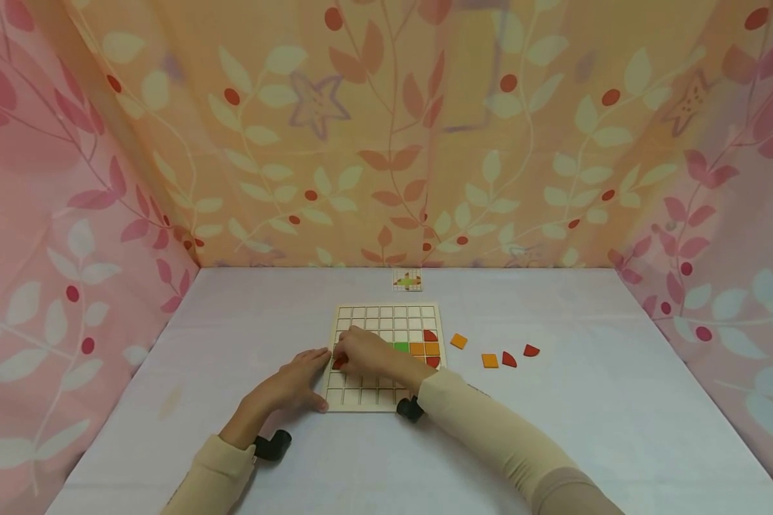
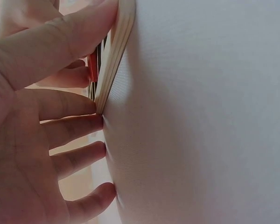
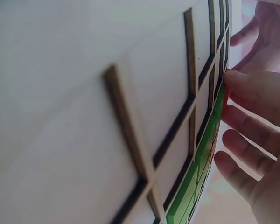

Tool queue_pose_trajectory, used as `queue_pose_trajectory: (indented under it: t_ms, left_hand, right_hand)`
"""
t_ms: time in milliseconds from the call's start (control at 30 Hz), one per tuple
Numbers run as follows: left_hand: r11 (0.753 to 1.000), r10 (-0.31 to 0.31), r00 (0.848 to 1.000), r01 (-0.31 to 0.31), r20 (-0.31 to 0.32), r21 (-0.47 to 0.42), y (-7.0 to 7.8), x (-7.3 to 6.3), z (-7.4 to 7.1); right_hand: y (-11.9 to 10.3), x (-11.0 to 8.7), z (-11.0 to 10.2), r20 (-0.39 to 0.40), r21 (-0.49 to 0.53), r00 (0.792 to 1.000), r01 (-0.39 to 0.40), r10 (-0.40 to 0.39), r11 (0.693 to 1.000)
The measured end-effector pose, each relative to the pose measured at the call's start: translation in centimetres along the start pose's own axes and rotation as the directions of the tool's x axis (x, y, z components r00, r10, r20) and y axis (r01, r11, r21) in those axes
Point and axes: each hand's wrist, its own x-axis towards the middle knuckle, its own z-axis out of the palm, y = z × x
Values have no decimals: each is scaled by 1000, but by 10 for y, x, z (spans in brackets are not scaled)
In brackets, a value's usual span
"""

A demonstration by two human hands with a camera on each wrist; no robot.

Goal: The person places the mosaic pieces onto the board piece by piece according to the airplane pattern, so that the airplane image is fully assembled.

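Observation:
A wooden grid board [image 1: 351,398] lies on the table. My left hand [image 1: 296,379], fingers spread and fairly straight, touches the board's left edge; in the left wrist view its thumb [image 2: 60,42] lies against the board's rim. Reaching across the board, my right hand [image 1: 373,356] pinches a red quarter-circle tile [image 1: 338,364] at the grid's left side. The right wrist view shows thumb and fingertips at this red tile [image 3: 226,95], beside green tiles [image 3: 196,163]. Right of the hand, a green tile [image 1: 401,347], orange squares [image 1: 416,349] and red quarter-circles [image 1: 430,335] sit in the grid.
Loose orange squares [image 1: 459,341] and red quarter-circles [image 1: 531,350] lie on the white tabletop [image 1: 586,422] right of the board. A small pattern card [image 1: 407,280] lies beyond the board. Patterned curtains [image 1: 386,143] enclose the back and sides.

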Motion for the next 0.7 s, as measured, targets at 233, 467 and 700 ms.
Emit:
queue_pose_trajectory:
  t_ms: [233, 467, 700]
  left_hand:
    - [1000, 0, 1000, 0, 2, -11, 1, -1, 0]
    - [1000, -10, 1000, 10, 2, -16, 2, -2, 0]
    - [1000, -6, 1000, 6, -5, 0, 2, 0, 0]
  right_hand:
    - [-1, 0, 1, 6, -17, 1000, -7, 7, 1000]
    - [-6, 1, 0, 6, -35, 1000, 4, -3, 999]
    - [-9, 0, -3, 15, -25, 999, -45, 45, 999]
